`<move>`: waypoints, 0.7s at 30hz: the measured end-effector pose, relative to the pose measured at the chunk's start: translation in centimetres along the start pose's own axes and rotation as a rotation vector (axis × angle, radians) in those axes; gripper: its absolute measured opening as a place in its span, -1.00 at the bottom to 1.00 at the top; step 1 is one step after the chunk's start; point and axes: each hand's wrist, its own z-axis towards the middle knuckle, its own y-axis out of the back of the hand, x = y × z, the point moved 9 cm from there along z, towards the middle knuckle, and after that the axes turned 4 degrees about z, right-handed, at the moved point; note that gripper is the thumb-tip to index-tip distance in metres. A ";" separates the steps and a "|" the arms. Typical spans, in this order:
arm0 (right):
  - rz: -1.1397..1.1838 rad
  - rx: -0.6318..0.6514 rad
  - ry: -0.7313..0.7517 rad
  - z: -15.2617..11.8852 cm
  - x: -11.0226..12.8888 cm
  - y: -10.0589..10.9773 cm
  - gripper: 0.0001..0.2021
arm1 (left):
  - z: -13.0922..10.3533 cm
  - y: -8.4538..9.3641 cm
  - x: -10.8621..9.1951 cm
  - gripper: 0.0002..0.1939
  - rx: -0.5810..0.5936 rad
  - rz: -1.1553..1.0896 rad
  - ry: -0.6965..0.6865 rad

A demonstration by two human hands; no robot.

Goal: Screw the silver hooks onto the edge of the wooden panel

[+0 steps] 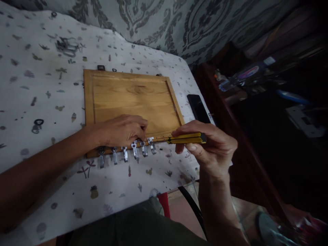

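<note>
A wooden framed board lies on the patterned tablecloth. Several silvery metal hooks line its near edge and stick out over the cloth. My left hand rests on the board above those hooks, its fingers curled together down at the edge; what they pinch, if anything, is hidden. My right hand grips the yellow-and-black handle of a screwdriver between thumb and fingers. The tool lies nearly level, its shaft pointing left along the board's edge toward the rightmost hook.
Behind the board, a small heap of metal pieces sits on the tablecloth. A black phone-like slab lies right of the board. Further right, a plastic bottle rests on dark furniture. A patterned curtain hangs behind.
</note>
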 end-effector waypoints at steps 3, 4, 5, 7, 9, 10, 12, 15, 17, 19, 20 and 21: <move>-0.084 -0.050 0.069 0.0 0.6 0.2 -0.81 | 0.0 0.0 0.0 -0.70 0.004 -0.002 -0.002; -0.118 -0.080 0.102 -0.1 0.7 0.4 -0.82 | 0.0 0.0 0.0 -0.70 0.005 -0.005 -0.004; -0.146 -0.110 0.130 -0.1 0.8 0.5 -0.82 | 0.0 0.0 0.0 -0.70 0.002 -0.007 -0.008; -0.177 -0.154 0.159 -0.3 0.8 0.6 -0.80 | 0.0 -0.1 0.0 -0.70 -0.005 -0.012 -0.015; -0.187 -0.180 0.158 -0.3 0.6 0.7 -0.78 | 0.0 -0.1 0.0 -0.69 -0.014 -0.015 -0.020; -0.192 -0.189 0.156 -0.4 0.5 0.7 -0.78 | 0.0 -0.1 0.0 -0.69 -0.018 -0.014 -0.020; -0.201 -0.193 0.159 -0.4 0.6 0.6 -0.78 | 0.0 -0.1 0.0 -0.69 -0.019 -0.013 -0.018; -0.207 -0.188 0.163 -0.4 0.8 0.5 -0.79 | 0.0 0.0 -0.1 -0.67 -0.012 -0.011 -0.008; -0.203 -0.184 0.157 -0.4 0.7 0.5 -0.79 | 0.0 0.1 -0.1 -0.67 -0.007 -0.009 -0.003; -0.206 -0.202 0.159 -0.6 0.5 0.7 -0.79 | 0.0 0.2 -0.1 -0.67 -0.008 -0.012 -0.001; -0.214 -0.222 0.164 -0.8 0.4 0.9 -0.79 | 0.0 0.2 -0.2 -0.67 -0.008 -0.017 -0.005; -0.227 -0.248 0.170 -0.9 0.4 1.1 -0.79 | 0.0 0.2 -0.2 -0.67 -0.010 -0.021 -0.007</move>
